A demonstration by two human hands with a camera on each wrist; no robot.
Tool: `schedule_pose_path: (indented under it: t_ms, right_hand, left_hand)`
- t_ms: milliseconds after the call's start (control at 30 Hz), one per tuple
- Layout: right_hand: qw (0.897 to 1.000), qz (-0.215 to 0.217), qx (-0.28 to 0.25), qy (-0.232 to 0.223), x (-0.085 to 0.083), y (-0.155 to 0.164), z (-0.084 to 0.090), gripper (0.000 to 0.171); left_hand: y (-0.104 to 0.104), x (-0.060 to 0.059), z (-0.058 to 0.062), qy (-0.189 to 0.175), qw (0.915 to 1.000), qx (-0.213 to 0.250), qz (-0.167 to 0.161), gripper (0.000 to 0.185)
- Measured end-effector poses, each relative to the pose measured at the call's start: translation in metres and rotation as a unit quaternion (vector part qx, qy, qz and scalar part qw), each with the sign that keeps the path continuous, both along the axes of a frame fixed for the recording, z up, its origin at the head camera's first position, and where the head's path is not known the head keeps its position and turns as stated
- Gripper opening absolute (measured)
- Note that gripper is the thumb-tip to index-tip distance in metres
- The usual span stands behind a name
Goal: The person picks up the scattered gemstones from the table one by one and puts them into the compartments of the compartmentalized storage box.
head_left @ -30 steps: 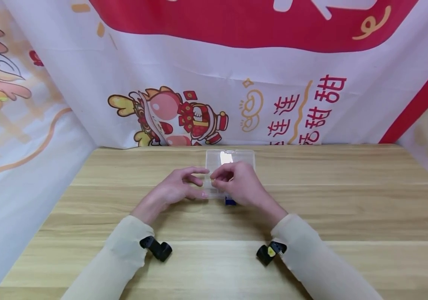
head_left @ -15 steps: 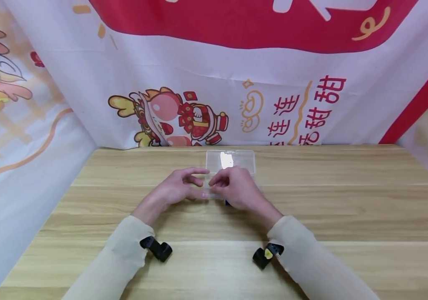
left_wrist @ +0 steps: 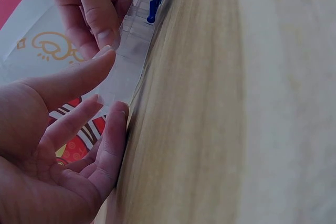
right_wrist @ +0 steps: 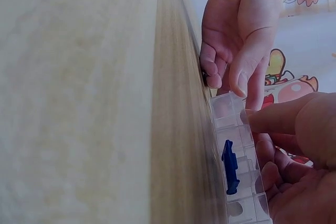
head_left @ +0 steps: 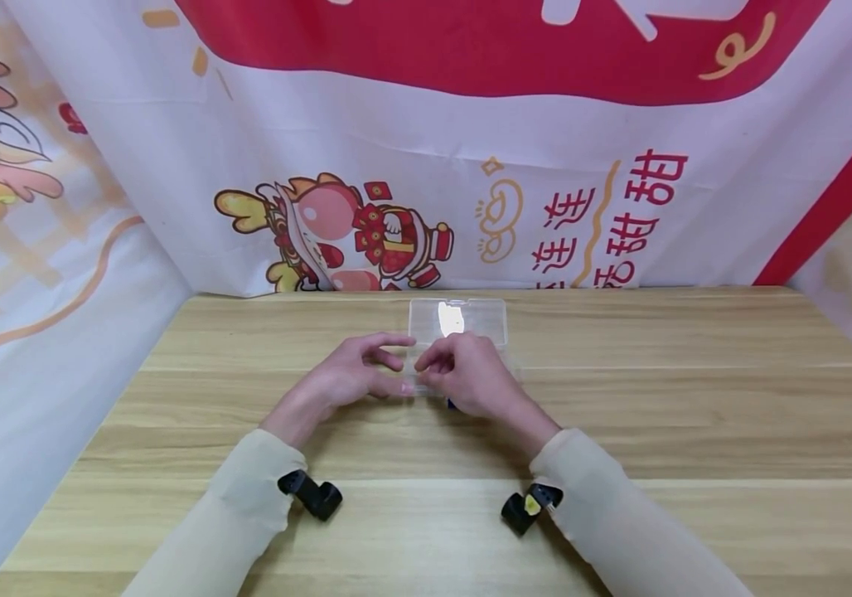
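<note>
1. The left hand (head_left: 347,377) rests on the bench (head_left: 172,464) at the left end of the clear compartment box (left_wrist: 128,59), its fingers fairly straight, with fingertip and thumb tip touching the box's end and curled round nothing. If that light touch slips, I judge the thin box could skate across the smooth wood.
2. The box sits mid-bench between both hands, its open lid (head_left: 458,320) lying flat on the far side. A small blue piece (right_wrist: 229,167) stands in one cell near the front wall — a jolt could tip it out.
3. The right hand (head_left: 471,377) hovers over the box's right half with fingers curled and index tip pressing a divider wall; whether it pinches anything small I cannot tell. Pressing too hard there could flex the box or tilt it.
4. Around: a printed cartoon banner (head_left: 366,224) hangs behind the far edge, well apart. The hands themselves hide most cells from the head view.
</note>
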State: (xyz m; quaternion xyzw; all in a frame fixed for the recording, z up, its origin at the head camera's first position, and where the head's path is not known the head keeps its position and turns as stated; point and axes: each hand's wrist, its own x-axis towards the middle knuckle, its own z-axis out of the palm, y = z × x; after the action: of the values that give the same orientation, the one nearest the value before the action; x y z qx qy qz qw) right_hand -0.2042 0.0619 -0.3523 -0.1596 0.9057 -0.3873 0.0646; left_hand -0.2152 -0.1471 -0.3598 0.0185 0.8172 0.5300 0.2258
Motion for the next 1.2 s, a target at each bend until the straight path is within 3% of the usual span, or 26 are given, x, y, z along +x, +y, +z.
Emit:
schedule_pose_path:
  t_ms: [1200]
  right_hand:
    - [0.999,-0.001,0.034,0.004,-0.0001,-0.0027,0.0002,0.004]
  left_hand:
    - [-0.0004,-0.003,-0.0018,-0.003,1.0,-0.008,-0.001,0.068]
